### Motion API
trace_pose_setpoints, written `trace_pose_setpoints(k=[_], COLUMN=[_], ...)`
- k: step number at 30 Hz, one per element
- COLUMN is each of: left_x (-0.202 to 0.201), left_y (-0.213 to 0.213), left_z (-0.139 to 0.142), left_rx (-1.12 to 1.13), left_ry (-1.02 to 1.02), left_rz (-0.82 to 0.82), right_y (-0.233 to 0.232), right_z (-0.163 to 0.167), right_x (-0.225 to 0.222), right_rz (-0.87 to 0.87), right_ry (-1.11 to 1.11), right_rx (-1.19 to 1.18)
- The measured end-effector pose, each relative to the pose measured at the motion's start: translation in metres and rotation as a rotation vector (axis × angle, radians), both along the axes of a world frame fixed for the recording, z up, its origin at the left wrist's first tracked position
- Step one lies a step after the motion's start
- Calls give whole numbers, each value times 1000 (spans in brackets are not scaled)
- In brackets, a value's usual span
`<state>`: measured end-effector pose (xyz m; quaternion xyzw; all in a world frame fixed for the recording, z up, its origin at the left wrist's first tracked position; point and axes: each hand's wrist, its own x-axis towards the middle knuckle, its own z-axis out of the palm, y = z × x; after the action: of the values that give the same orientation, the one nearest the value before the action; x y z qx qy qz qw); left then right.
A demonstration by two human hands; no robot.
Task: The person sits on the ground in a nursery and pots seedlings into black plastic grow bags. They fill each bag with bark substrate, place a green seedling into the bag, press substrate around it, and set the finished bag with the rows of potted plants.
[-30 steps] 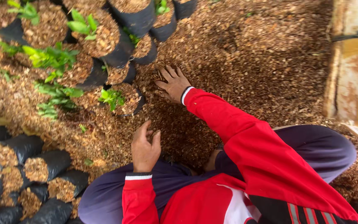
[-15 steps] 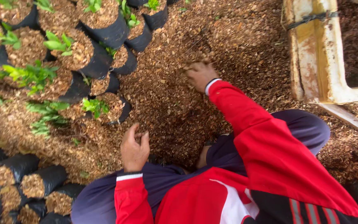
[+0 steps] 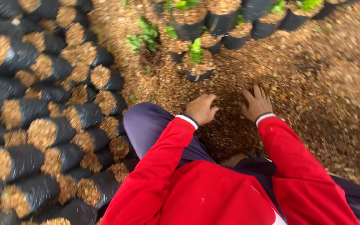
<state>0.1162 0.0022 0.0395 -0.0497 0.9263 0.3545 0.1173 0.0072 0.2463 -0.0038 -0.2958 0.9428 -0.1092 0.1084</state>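
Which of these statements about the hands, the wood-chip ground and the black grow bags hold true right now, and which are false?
1. Both hands rest on the wood-chip ground. True.
2. The right hand holds a seedling. False: it lies flat, fingers spread, holding nothing.
3. The left hand is curled, knuckles up. True.
4. The filled black grow bags at the left hold leafy plants. False: only those ahead, like the nearest seedling bag, do.

wood chips (image 3: 230, 125): loose brown-orange bits covering the ground, darker and scooped low between the two hands
left hand (image 3: 201, 109): fingers curled, knuckles up, resting on the wood chips
right hand (image 3: 256, 104): fingers spread, palm down, pressed flat on the wood chips
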Motion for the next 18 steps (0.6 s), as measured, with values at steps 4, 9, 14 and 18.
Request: trace_pose_setpoints(k=[4,9,14,18], left_x=[8,15,63,130], left_y=[-18,-40,-76,-132], left_z=[-6,11,72,118], left_rx=[-33,84,342,217], left_ry=[-80,234,641,841], left_rz=[16,24,403,632], right_y=[-8,-22,-41,-52], right_z=[-2,-10,-10,-8], right_x=[19,25,39,44], right_rz=[41,3,63,77], right_ry=[118,112,155,151], right_rx=[76,40,26,35])
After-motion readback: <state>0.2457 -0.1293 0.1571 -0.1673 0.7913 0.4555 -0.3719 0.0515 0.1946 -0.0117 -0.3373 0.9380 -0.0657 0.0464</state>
